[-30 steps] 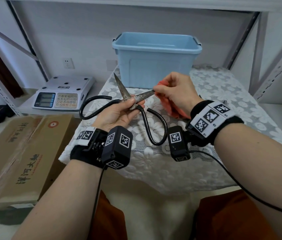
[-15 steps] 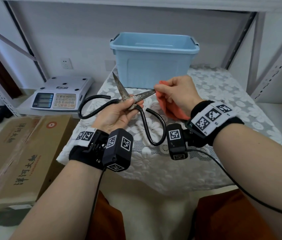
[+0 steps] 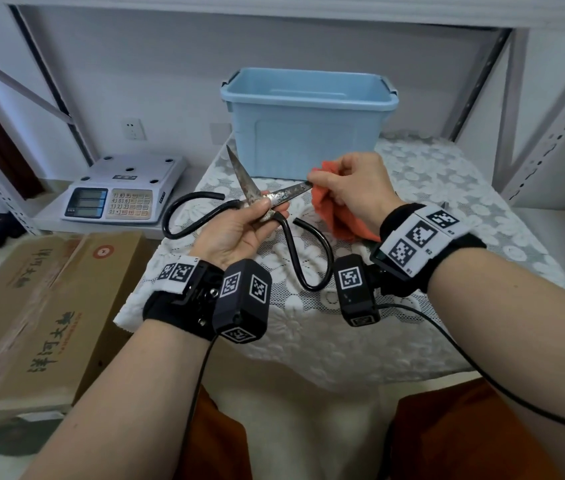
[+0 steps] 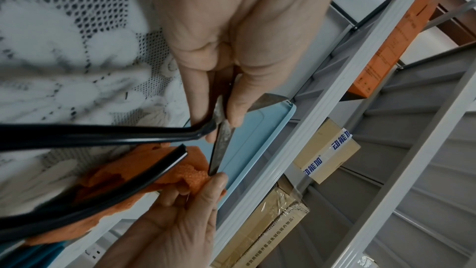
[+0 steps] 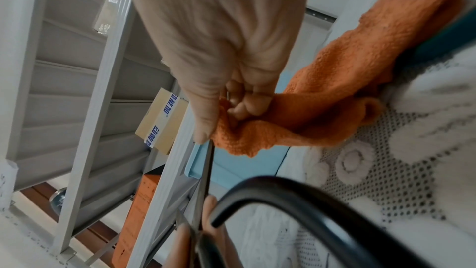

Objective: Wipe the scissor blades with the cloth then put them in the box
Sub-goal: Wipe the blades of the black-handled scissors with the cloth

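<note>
Large old scissors [image 3: 286, 197] with rusty blades spread apart and black loop handles [image 3: 312, 258] are held above the lace-covered table [image 3: 447, 202]. My left hand [image 3: 239, 230] pinches them at the pivot, thumb on top [image 4: 237, 97]. One blade points up and away, the other [image 4: 219, 150] points right. My right hand [image 3: 346, 188] grips an orange cloth [image 3: 343, 216] [image 5: 322, 97] and pinches it at the tip of the right-pointing blade [image 5: 206, 170]. The light blue box [image 3: 308, 129] stands open just behind the hands.
A digital scale [image 3: 121, 192] sits on a low shelf at the left. Cardboard cartons [image 3: 31, 306] lie below it. Metal rack uprights [image 3: 551, 133] rise at the right and left. The table edge [image 3: 308, 368] is near my knees.
My right hand has slid the cloth outward along the right-pointing blade toward its tip. The left hand still holds the scissors at the pivot, nearly unmoved.
</note>
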